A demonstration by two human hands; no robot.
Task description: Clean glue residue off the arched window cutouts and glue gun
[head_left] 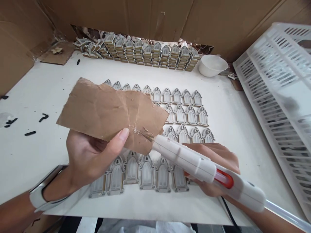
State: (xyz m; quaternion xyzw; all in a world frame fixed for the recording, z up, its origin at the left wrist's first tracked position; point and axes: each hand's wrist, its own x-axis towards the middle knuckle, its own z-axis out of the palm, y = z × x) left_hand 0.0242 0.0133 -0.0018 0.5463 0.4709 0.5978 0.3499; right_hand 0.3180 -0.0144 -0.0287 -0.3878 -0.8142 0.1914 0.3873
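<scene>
My left hand point(89, 155) grips a torn piece of brown cardboard point(107, 110), thumb on top and the other fingers beneath it. In my right hand point(213, 161) is a white glue gun point(189, 158) with a red-edged window and a clear glue stick out of its back end. The gun's metal nozzle touches or nearly touches the cardboard near my left thumb, where small whitish bits cling. Under both hands, rows of small grey arch-shaped pieces point(146, 173) lie on the white table point(48, 171); the cardboard hides some of them.
Stacks of similar arch pieces point(155, 55) line the back, beside a white bowl point(213, 65). A white plastic basket point(272, 84) stands on the right. Cardboard walls point(145, 19) enclose the back and left. Black scraps point(43, 117) lie at left.
</scene>
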